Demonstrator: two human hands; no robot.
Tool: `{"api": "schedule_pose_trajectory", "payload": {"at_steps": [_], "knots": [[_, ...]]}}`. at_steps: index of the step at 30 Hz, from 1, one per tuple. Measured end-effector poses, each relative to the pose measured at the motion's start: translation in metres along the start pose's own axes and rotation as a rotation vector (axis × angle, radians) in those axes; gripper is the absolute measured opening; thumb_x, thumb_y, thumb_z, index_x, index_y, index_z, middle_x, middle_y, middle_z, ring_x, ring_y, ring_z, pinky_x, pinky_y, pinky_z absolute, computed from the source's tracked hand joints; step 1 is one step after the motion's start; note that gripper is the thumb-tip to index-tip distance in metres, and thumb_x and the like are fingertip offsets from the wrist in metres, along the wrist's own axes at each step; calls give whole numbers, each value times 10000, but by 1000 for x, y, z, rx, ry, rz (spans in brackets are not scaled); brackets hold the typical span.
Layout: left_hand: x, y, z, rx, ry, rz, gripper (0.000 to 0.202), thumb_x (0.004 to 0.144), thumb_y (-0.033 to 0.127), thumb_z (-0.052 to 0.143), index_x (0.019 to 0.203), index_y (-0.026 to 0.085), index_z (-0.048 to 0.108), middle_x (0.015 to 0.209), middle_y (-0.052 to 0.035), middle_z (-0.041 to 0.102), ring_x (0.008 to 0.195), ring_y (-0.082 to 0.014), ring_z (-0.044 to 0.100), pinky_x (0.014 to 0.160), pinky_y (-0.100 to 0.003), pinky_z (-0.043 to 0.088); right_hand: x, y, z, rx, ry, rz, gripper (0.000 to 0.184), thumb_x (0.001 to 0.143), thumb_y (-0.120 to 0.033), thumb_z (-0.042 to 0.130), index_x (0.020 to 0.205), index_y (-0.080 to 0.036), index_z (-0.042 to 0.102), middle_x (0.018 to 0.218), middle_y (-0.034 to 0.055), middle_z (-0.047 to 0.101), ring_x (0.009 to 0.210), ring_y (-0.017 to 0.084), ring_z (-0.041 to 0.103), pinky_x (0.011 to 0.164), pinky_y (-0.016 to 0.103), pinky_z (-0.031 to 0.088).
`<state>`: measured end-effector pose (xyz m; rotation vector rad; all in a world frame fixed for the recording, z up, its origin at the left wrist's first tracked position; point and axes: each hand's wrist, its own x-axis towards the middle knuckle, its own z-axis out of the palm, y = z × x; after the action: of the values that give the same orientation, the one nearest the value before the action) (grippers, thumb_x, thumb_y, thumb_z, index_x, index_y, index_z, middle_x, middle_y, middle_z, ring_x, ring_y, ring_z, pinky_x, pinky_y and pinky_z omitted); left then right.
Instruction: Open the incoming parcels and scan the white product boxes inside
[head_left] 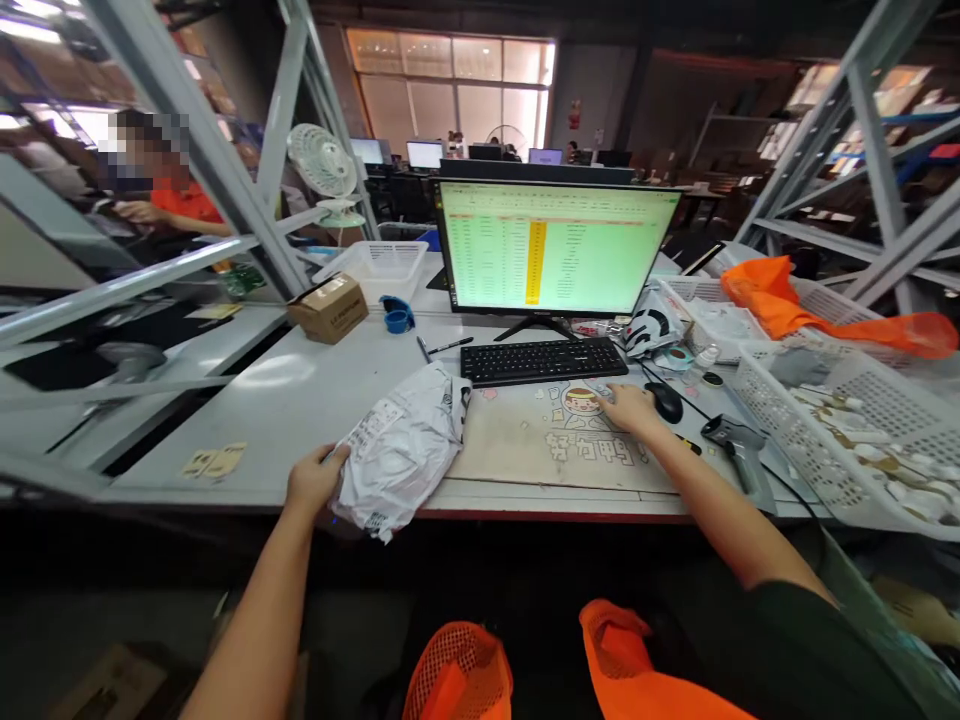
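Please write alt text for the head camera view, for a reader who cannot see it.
A person's left hand holds a white plastic parcel on a desk, while the right hand is over a printed mat, beside a mouse. Behind are a black keyboard and a monitor showing a spreadsheet.

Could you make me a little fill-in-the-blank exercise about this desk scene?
1. The person's ____ hand holds the white package.
2. The mouse lies to the ____ of the keyboard, as seen here.
3. The cloth draped at the far right is bright ____.

Missing words: left; right; orange.
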<state>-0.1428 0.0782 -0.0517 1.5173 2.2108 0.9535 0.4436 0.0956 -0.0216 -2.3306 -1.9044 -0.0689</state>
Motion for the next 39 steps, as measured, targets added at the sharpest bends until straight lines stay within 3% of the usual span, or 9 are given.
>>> {"api": "schedule_pose_trajectory", "payload": {"at_steps": [4, 8, 13, 16, 21, 24, 28, 33, 39], "knots": [[-6, 37, -19, -43, 125, 183, 294, 891, 360, 581, 983, 126, 732, 1108, -123, 744, 1096, -264, 671, 1010, -382, 506, -58, 54, 15, -14, 4, 48, 489, 1049, -389, 542, 1423, -77, 581, 1289, 223, 598, 1231, 380, 542, 1062, 518, 407], [-34, 97, -41, 37, 372, 781, 352, 992, 440, 563, 901, 166, 764, 1013, -98, 759, 1049, -236, 637, 1041, -435, 408, -83, 78, 26, 21, 75, 12, 445, 1039, -297, 498, 1406, -62, 585, 1243, 218, 588, 1143, 359, 586, 1010, 478, 469], [-82, 138, -48, 143, 166, 1135, 269, 1007, 364, 570, 912, 212, 771, 1055, -38, 759, 1000, -192, 648, 944, -380, 419, -94, 72, 18, 216, 368, -158, 525, 1056, -343, 388, 1437, -11, 531, 1298, 228, 557, 1187, 331, 565, 1036, 441, 484], [-105, 131, -34, 226, -129, 1149, 274, 980, 451, 614, 934, 229, 767, 1099, -31, 746, 1016, -198, 672, 918, -368, 439, -105, 57, 7, 437, 596, -377, 519, 1078, -429, 385, 1383, -60, 586, 1220, 204, 599, 1154, 337, 583, 1018, 467, 497], [-146, 101, 3, 349, -430, 965, 549, 873, 538, 750, 1302, 201, 693, 1327, -109, 682, 1258, -315, 609, 1089, -501, 404, -138, 25, -3, 562, 590, -504, 442, 1109, -417, 429, 1426, -143, 571, 1249, 163, 615, 1154, 326, 589, 1006, 477, 502], [-172, 86, 17, 342, -369, 1023, 672, 807, 600, 801, 1331, 199, 677, 1424, -137, 624, 1332, -385, 552, 1135, -608, 347, -163, 6, -4, 629, 546, -572, 389, 1121, -357, 463, 1460, -185, 542, 1265, 138, 603, 1161, 308, 585, 1008, 462, 502], [-188, 82, 23, 246, -144, 1135, 207, 1004, 334, 624, 948, 176, 745, 1049, -67, 732, 981, -231, 669, 903, -404, 479, -192, -17, -5, 701, 426, -696, 395, 1130, -300, 478, 1518, -228, 482, 1283, 124, 581, 1171, 290, 585, 978, 427, 529], [-182, 110, 19, 247, 54, 1198, 262, 1042, 234, 536, 834, 153, 672, 846, -44, 685, 765, -170, 609, 735, -336, 439, -208, -35, -13, 673, 269, -805, 379, 1148, -296, 442, 1521, -231, 456, 1293, 127, 575, 1148, 285, 604, 954, 426, 555], [-175, 146, 13, 338, 87, 1257, 297, 1071, 254, 466, 822, 167, 603, 795, -49, 646, 705, -173, 575, 685, -335, 394, -210, -53, -34, 483, 199, -932, 377, 1150, -336, 395, 1447, -137, 515, 1257, 169, 592, 1031, 308, 627, 852, 442, 577]]}}
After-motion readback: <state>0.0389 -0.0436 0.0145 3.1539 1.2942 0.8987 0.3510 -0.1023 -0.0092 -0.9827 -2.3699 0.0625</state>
